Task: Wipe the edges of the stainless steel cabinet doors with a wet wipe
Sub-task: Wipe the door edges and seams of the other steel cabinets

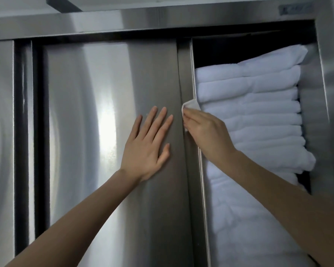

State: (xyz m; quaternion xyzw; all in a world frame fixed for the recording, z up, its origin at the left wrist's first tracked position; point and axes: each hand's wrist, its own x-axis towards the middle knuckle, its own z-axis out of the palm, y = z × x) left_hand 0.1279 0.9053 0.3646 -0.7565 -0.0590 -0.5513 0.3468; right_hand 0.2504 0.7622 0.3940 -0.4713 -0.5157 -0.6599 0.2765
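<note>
Pinched in the fingers of the right hand (208,133), the white wet wipe (191,106) presses on the vertical edge of the stainless steel sliding door (108,93). Left hand (148,147) lies flat on the door face, fingers spread, holding nothing. Beside the edge, the open cabinet compartment shows a stack of folded white towels (258,112).

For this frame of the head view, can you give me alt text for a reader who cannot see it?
A right hand presses a white wet wipe against the vertical edge of a stainless steel sliding door, while the left hand rests flat on the door's face. Behind the open side, folded white towels are stacked in the cabinet.
</note>
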